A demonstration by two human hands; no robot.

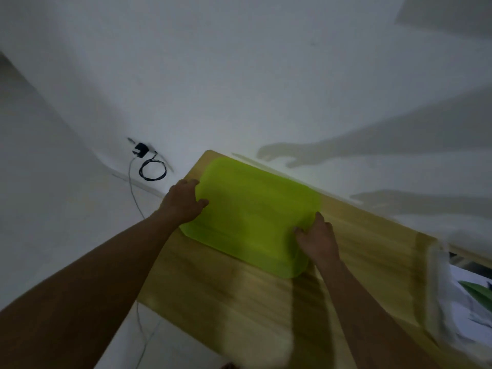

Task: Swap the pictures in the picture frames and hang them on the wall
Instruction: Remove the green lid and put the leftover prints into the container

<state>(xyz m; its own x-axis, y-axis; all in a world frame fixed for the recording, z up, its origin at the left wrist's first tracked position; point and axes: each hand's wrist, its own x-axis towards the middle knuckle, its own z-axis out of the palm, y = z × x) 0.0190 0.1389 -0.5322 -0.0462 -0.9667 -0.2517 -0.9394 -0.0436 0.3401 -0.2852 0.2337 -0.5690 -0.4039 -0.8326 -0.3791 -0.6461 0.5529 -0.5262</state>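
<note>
A lime-green tray (253,209) with rounded corners lies on the wooden table (239,302), near its far left corner. My left hand (182,201) grips the tray's left edge, thumb on top. My right hand (316,242) grips its near right corner. A white picture frame (439,288) lies at the table's right end, holding a picture with green leaves (476,288); it is blurred and cut off by the image edge. No second frame is in view.
A white wall (239,75) rises right behind the table, with shadows of both arms on it. A black plug (140,149) with a coiled cable (153,170) hangs on the wall at left. White floor lies left of the table.
</note>
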